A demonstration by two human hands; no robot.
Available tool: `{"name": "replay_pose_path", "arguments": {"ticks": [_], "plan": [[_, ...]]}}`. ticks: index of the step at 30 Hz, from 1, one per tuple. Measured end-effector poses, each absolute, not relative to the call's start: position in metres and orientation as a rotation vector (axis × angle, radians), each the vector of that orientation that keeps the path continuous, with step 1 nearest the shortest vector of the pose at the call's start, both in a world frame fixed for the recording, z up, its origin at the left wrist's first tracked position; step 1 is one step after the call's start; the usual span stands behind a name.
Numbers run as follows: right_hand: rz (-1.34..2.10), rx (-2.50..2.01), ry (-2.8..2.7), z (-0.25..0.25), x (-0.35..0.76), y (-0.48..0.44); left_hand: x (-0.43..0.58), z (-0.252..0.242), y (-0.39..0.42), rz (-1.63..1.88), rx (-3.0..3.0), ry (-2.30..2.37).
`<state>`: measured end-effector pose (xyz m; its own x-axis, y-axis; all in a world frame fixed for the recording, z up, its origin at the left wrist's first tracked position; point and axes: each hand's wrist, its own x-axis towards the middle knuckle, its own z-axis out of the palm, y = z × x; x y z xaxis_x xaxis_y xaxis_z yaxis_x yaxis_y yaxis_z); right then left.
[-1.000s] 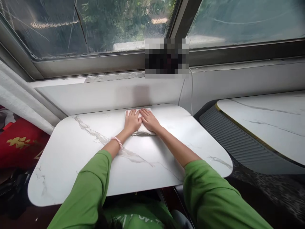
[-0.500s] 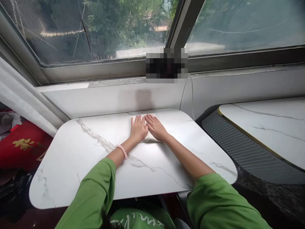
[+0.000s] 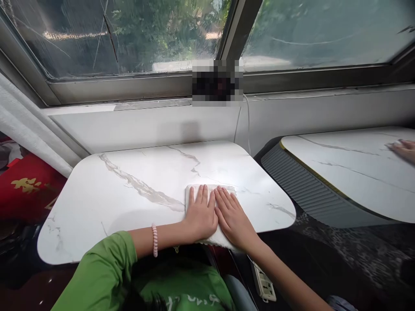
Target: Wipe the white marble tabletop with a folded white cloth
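A folded white cloth (image 3: 210, 238) lies on the marbled white table (image 3: 81, 194) and hangs slightly over its front edge. My left hand (image 3: 201, 214) rests flat on the cloth's left half, fingers stretched out and pointing away from me. A pink coiled band circles the left wrist. On the right half, my right hand (image 3: 231, 216) presses flat too, its fingers extended and close together. The thumbs meet near the cloth's middle, and neither hand is closed round it.
A second marbled table (image 3: 350, 172) with a grey ribbed side stands at right, where another person's hand (image 3: 403, 149) is on its top. A power strip (image 3: 264, 283) lies below the front edge. Behind is a window sill with a white cable (image 3: 248, 125); a red bag (image 3: 29, 185) is at left.
Both hands and the cloth have come from the back of the table toward me, slightly to the right, reaching the front edge. Another person's hand has appeared at the far right.
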<state>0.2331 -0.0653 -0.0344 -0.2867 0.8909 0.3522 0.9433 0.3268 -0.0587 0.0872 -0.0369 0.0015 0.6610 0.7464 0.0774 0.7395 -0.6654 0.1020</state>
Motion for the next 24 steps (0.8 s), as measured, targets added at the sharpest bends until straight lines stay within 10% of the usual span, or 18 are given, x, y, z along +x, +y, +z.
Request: {"name": "replay_pose_path", "arguments": {"ticks": [24], "plan": [[-0.117,-1.65,-2.242,-0.032,0.245,0.182,0.111,-0.013,0.185,0.474,2.667,1.582]]}}
